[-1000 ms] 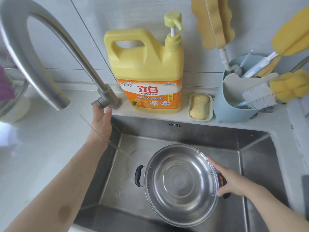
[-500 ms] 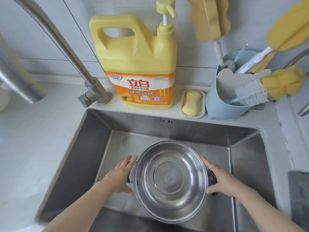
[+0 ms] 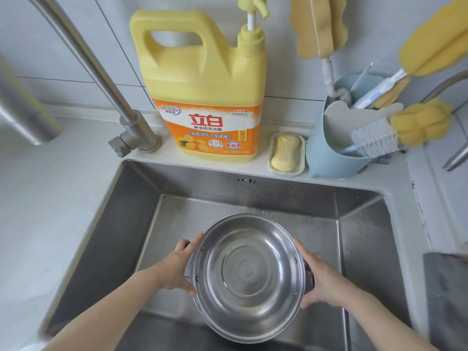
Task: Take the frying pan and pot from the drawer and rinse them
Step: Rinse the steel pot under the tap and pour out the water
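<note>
The left hand (image 3: 177,268) and right hand (image 3: 321,277) each hold a side handle of the steel pot (image 3: 247,276) over the sink (image 3: 141,198); keeping it level should stop spills.

A steel sink (image 3: 362,224) lies around both hands. Beyond the left hand (image 3: 177,267), a faucet (image 3: 131,133) rises from the pale tabletop (image 3: 50,198). Straight ahead of the hands stands a yellow detergent jug (image 3: 202,87) with a pump top. Beyond the right hand (image 3: 321,274) a soap bar (image 3: 285,152) sits in its dish, just beside a blue caddy (image 3: 326,153) holding a bristle brush (image 3: 374,140) and yellow sponge wands (image 3: 420,122).
</note>
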Tool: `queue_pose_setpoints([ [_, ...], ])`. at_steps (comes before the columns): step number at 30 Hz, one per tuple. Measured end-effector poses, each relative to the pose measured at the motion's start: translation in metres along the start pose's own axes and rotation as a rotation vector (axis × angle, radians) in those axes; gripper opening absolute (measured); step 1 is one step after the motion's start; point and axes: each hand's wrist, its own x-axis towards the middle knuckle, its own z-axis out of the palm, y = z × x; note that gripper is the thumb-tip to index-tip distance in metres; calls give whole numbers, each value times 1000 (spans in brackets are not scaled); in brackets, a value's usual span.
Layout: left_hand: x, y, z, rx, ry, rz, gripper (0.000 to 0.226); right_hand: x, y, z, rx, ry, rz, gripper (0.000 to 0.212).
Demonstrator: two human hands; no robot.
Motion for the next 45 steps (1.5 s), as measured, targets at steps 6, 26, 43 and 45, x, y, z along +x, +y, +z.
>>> queue_pose_setpoints([
  [6,-47,4,-36,-49,53,75,144,-23,-34,-25,65,8,-100,143],
  [26,-243,89,-104,380,1516,667,75,-202,-162,-123,-521,1243,-793,65],
  [43,-391,167,-238,638,1985,895,93,-318,-285,-230,-781,1628,-1004,55],
  [45,-398,171,-243,653,1997,898,97,-323,-289,-237,-794,1630,-979,57],
])
